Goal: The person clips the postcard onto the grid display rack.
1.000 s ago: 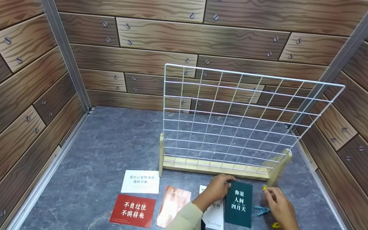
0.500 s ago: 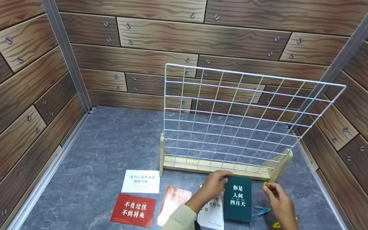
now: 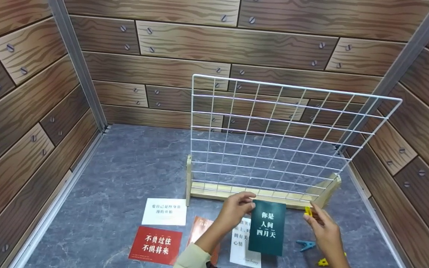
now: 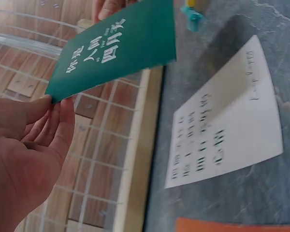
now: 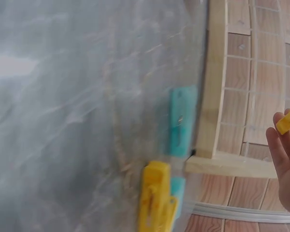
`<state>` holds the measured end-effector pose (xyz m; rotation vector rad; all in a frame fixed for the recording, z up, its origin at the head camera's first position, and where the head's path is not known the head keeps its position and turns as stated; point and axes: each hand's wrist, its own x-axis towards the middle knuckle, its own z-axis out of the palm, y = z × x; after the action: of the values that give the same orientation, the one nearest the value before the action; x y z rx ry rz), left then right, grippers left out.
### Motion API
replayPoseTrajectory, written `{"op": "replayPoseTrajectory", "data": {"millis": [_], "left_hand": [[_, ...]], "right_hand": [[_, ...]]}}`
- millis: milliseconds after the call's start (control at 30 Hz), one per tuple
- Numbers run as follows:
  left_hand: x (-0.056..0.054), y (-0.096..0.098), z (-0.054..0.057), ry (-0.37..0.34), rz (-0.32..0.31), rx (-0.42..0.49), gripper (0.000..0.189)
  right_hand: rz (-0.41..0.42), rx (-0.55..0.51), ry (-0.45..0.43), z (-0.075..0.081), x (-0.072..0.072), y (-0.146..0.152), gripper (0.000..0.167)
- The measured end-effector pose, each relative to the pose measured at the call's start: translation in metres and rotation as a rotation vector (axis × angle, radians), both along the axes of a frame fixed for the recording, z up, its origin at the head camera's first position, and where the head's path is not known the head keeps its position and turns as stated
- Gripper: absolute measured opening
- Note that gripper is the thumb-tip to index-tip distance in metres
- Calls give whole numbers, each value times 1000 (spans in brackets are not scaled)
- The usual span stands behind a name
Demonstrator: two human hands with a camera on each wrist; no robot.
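Observation:
My left hand pinches a dark green card with white lettering by its upper left corner. In the left wrist view the card is lifted off the table and tilted, with the thumb on its corner. My right hand holds a yellow clothespin between thumb and fingers, just right of the card. Part of this clothespin is cut off by the right wrist view's edge. Behind both hands stands a white wire grid on a wooden base.
A white lettered card lies partly behind the green one. An orange card is mostly hidden by the left arm. Further left are a red card and another white card. Blue and yellow clothespins lie front right.
The green card has risen from the table and shifted left with my left hand. My right hand has moved slightly up and left, still holding the yellow clothespin.

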<state>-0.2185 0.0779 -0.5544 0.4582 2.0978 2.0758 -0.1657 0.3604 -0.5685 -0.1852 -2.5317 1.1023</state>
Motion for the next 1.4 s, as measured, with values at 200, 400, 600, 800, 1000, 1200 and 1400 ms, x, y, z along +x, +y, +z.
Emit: {"op": "replayPoseTrajectory", "data": {"millis": [200, 400, 600, 800, 1000, 1200, 1400], "left_hand": [[0, -19, 17, 22, 36, -5, 20], [-3, -37, 34, 74, 72, 1, 18], [-8, -56, 59, 131, 127, -34, 16], [-12, -75, 84, 185, 137, -74, 17], [-15, -88, 103, 235, 146, -87, 18], [-18, -96, 120, 324, 171, -102, 17], [-21, -103, 139, 423, 224, -120, 15]], "right_hand": [[98, -44, 115, 11, -1, -12, 40], [179, -116, 275, 28, -7, -29, 35], [262, -55, 365, 51, -13, -48, 37], [325, -27, 462, 76, -16, -69, 39], [397, -20, 491, 90, -19, -79, 43], [426, -11, 432, 105, -18, -92, 45], [446, 8, 420, 122, -24, -105, 38]]}}
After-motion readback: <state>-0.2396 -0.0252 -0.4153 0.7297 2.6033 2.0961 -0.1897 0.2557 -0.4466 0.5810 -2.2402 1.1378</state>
